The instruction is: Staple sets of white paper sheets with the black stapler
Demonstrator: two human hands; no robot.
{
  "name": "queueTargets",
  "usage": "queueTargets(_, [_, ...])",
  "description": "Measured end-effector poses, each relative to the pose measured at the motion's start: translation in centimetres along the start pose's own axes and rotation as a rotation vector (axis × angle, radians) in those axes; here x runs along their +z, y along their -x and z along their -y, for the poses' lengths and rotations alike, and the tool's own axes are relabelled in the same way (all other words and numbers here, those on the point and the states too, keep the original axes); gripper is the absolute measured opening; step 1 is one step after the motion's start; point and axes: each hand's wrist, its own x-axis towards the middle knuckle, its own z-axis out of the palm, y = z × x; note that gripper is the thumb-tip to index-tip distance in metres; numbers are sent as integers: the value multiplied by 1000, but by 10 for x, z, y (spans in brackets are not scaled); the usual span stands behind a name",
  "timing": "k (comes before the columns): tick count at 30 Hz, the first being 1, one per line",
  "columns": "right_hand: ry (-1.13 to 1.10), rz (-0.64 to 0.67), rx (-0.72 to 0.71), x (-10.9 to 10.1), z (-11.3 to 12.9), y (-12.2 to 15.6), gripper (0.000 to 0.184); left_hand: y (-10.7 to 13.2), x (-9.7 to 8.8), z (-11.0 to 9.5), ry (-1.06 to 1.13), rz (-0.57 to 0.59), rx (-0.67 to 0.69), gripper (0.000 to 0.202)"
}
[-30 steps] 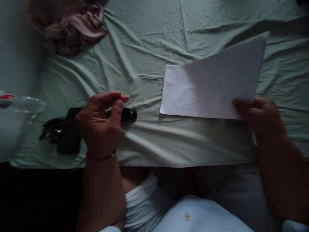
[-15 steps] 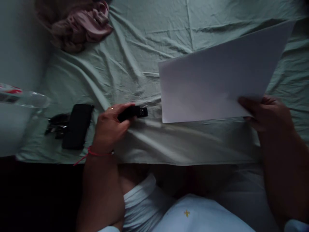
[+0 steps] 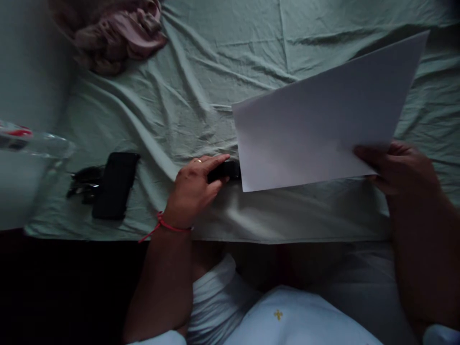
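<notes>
My left hand (image 3: 196, 184) is closed round a small black object (image 3: 224, 170), likely a stapler, and holds it low over the pale green bedsheet (image 3: 201, 86). Its far end is hidden under the lower left corner of a white sheet of paper (image 3: 319, 120). My right hand (image 3: 397, 167) pinches that paper at its lower right edge and holds it raised and tilted above the bed. A red string bracelet circles my left wrist.
A black phone (image 3: 115, 184) lies on the sheet at the left, with dark keys (image 3: 83, 183) beside it. A clear plastic bottle (image 3: 32, 143) sticks in from the left edge. Crumpled pink cloth (image 3: 118, 36) sits at the top left. The bed edge runs across below my hands.
My left hand closed on the black object and carried it right, up to the paper's corner. The paper rose, tilted more and shifted slightly left.
</notes>
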Motion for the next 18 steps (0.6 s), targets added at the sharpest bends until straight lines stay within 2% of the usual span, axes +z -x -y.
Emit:
queueTargets(3, [-52, -16, 125, 3, 4, 2, 38, 0, 0, 2, 27, -2, 16, 49])
queueTargets(6, [-70, -65, 189, 6, 7, 4, 45, 0, 2, 3, 58, -2, 26, 49])
queueTargets(18, [-78, -76, 199, 7, 14, 7, 47, 1, 1, 4, 73, 5, 21, 48])
